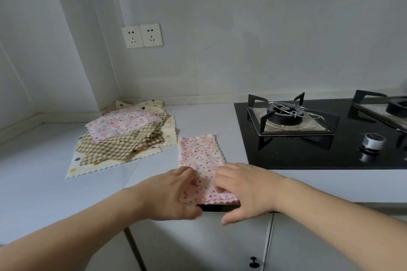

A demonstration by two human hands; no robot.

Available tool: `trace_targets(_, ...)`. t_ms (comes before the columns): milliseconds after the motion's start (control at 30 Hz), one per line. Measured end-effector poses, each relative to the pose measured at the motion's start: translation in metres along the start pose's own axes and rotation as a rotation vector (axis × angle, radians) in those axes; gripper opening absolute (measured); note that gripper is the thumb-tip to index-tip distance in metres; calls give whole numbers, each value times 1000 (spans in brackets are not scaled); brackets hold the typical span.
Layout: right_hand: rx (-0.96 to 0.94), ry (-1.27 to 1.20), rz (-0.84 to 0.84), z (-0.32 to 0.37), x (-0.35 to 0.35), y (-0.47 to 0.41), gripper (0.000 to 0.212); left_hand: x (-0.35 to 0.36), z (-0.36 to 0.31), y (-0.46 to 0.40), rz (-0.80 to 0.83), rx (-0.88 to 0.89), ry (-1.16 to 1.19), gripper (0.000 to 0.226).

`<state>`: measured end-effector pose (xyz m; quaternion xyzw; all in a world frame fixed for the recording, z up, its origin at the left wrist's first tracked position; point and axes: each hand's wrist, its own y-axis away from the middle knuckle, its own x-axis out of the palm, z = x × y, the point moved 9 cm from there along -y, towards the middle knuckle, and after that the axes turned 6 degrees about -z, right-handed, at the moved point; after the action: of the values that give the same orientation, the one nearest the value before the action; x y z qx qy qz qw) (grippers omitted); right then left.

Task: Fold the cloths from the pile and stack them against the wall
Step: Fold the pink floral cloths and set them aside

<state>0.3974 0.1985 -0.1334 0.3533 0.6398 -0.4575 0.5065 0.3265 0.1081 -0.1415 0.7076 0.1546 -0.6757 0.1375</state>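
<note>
I see a pale counter (39, 174) filling the lower left of the frame, with white walls (242, 28) meeting in a corner behind it. My left hand (174, 193) and right hand (244, 191) both pinch the near end of a pink dotted cloth (201, 156) low in the middle. The pile (125, 136) sits left of it. A black stove (319, 136) is on the right, and two sockets (142, 36) are up on the wall.

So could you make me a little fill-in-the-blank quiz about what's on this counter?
1. Both hands hold the near end of the pink ____ cloth.
2. The pile of cloths lies to the ____ of that cloth.
3. The gas hob lies to its ____.
4. The wall carries ____ sockets.

Missing words: floral; left; right; two
</note>
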Motion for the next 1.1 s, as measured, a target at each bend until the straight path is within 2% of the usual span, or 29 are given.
trace_targets(67,7,-68,11,1,-2,-1,37,2,-8,4,24,23,-126,65)
trace_targets(100,42,-137,20,-1,-4,-2,30,0,-11,4,-6,41,-148,62)
trace_targets(200,228,-337,134,-14,-6,-6,14,-8,-8,2,-61,69,19,34)
trace_targets(300,361,-482,202,-31,-13,-14,9,-18,7,-3,-57,-10,180,31)
trace_targets(500,495,-683,55,-80,-42,-56,11,-54,51,-40,-189,-265,568,18)
trace_targets(633,561,-548,-62,-124,-41,-87,12,-59,84,-77,-307,-368,660,17)
trace_targets(733,605,-494,-72,-146,-21,-105,20,-43,103,-105,-296,-415,591,18)
trace_targets(867,601,-420,-28,-161,19,-116,26,-17,125,-133,-292,-443,340,14)
trace_targets(900,608,-403,-17,-164,30,-116,25,-12,127,-135,-316,-433,271,19)
trace_targets(1000,614,-311,-28,-166,54,-113,27,1,124,-134,-434,-364,133,56)
trace_targets(1100,575,-206,-83,-160,58,-111,29,4,124,-134,-485,-331,116,65)
